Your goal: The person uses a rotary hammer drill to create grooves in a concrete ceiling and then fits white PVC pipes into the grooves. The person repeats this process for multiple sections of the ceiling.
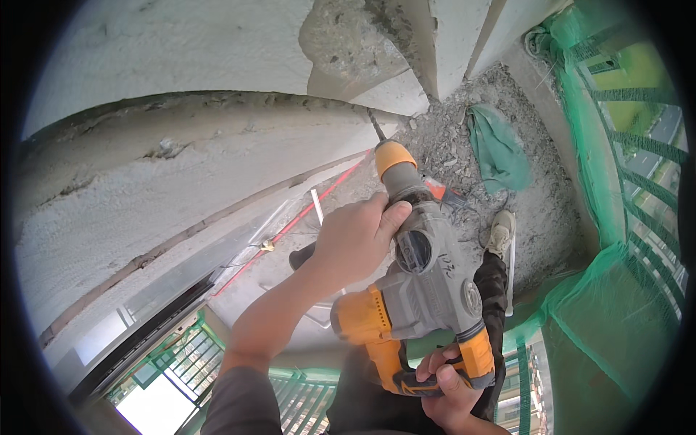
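A grey and orange rotary hammer drill (428,297) is held in both hands, nose toward the wall. My left hand (355,239) is closed around the front of the drill by the collar, with the dark end of a side handle (301,255) sticking out past it. My right hand (451,388) wraps the rear orange and black grip; the trigger is hidden by the fingers. From the orange chuck (394,158) a dark drill bit (376,125) runs up to the lower edge of the white wall (391,98). Whether its tip is inside the wall cannot be seen.
Rubble (464,138) covers the ground around a green cloth (499,148) and an orange and dark tool (444,192). My shoe (500,233) stands beside them. Green netting (580,167) over railings borders the right. A red line (290,226) runs below the wall ledge (181,188).
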### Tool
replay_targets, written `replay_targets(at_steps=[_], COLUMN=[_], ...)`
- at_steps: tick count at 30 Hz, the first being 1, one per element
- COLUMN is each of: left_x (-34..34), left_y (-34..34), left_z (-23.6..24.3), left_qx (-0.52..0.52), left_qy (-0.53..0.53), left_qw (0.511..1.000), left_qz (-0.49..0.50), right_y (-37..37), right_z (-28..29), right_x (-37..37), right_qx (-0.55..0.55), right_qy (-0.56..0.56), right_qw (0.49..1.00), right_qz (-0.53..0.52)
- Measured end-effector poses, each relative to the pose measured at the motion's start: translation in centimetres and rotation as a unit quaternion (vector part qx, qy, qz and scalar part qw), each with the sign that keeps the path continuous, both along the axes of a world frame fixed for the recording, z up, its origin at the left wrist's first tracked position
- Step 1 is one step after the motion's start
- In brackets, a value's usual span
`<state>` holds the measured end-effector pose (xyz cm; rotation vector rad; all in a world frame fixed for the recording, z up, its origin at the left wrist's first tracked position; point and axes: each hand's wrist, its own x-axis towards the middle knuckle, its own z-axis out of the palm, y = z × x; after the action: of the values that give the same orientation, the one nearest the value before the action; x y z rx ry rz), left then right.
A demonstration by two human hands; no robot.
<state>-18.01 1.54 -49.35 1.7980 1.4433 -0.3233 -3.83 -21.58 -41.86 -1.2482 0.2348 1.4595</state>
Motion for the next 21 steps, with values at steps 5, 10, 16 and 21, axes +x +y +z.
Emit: replay_targets(at_steps=[5,10,16,21], left_x=[-1.4,-2.7,-3.8,-4.6], left_y=[0.3,1.5,3.5,4.6], left_z=[0.7,0.0,-1.1,-1.5], left_qx=[0.013,0.021,0.027,0.021], left_qy=[0.004,0.026,0.021,0.029], left_qw=[0.999,0.997,0.997,0.995], left_qz=[-0.042,-0.074,-0.076,-0.088], right_y=[0.0,-1.2,1.1,2.2], right_z=[0.2,-1.8,-2.0,-1.7], right_x=[-3.6,-7.0,-9.7,-11.0], right_qx=[-0.001,0.042,0.067,0.077], right_qy=[0.024,0.027,0.054,0.02], right_qw=[0.996,0.995,0.986,0.992], right_qz=[-0.082,-0.089,-0.142,-0.094])
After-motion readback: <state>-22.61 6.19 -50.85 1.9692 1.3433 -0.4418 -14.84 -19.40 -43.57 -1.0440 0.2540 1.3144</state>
